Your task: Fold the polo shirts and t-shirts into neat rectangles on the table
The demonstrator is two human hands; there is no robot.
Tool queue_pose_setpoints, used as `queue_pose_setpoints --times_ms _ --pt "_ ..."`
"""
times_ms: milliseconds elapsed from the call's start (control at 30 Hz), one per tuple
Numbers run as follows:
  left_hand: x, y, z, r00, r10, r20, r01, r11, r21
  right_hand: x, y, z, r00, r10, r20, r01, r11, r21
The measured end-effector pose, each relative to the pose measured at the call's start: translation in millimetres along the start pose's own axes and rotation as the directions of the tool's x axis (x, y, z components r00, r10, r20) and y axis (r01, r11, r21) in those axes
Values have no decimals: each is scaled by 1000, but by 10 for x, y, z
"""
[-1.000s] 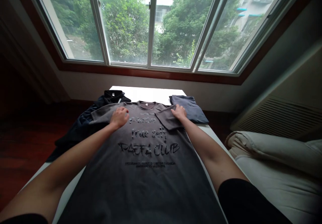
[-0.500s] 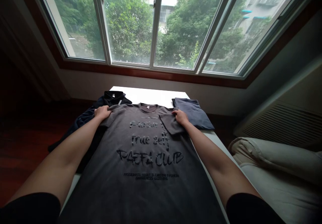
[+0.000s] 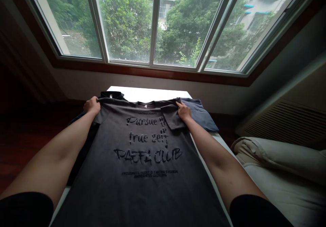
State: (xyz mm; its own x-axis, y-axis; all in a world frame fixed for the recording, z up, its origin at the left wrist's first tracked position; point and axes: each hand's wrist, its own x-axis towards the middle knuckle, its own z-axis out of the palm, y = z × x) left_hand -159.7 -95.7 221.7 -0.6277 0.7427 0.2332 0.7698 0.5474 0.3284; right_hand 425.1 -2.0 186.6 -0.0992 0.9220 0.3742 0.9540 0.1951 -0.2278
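A dark grey T-shirt (image 3: 150, 193) with black lettering is spread out in front of me, collar at the far end. My left hand (image 3: 92, 106) is closed on its left shoulder and sleeve, pulling the upper edge taut. At the other shoulder my right hand (image 3: 183, 111) grips the cloth, and the right sleeve lies folded inward over the chest print. Part of the lettering is covered by that sleeve. Beneath and beyond the shirt shows a white table (image 3: 150, 92).
Folded blue-grey clothing (image 3: 202, 115) lies at the table's right side. A dark garment (image 3: 112, 94) with a collar is partly hidden behind the shirt at left. A beige cushioned seat (image 3: 285, 176) stands to the right. A window (image 3: 152, 26) is beyond the table.
My left hand has moved outward to the left and slightly up, stretching the shirt's top edge. The shirt's shoulders sit higher and now cover more of the dark garment.
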Motion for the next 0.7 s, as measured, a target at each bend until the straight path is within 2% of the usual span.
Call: queue_pose_setpoints --times_ms 133,200,267,333,400,467,533,600,700 --pt "2 75 115 1000 25 -12 -24 995 96 56 -41 33 988 51 145 -43 997 -56" --pt "-121 153 192 989 129 -68 -119 983 139 8 -96 71 984 70 164 -54 994 -100" --pt "-296 283 268 944 316 -99 -301 943 139 -44 -189 113 996 29 83 -17 990 -138" --pt "-487 463 342 865 496 -77 -486 866 118 -72 -320 165 998 -62 14 63 986 -156" --pt "-664 662 428 813 583 17 -582 808 91 -78 -478 239 988 -131 77 140 982 -127" --pt "-808 837 536 807 565 171 -580 813 56 -83 -640 342 957 -163 240 183 981 -64" --pt "-910 949 667 810 498 309 -533 845 35 -102 -779 461 911 -166 377 191 981 -31" --pt "-967 994 801 818 455 351 -500 865 44 -130 -878 566 892 -135 431 170 985 -43" --pt "-973 993 952 840 428 333 -476 876 75 -153 -944 649 887 -89 452 129 990 -59"
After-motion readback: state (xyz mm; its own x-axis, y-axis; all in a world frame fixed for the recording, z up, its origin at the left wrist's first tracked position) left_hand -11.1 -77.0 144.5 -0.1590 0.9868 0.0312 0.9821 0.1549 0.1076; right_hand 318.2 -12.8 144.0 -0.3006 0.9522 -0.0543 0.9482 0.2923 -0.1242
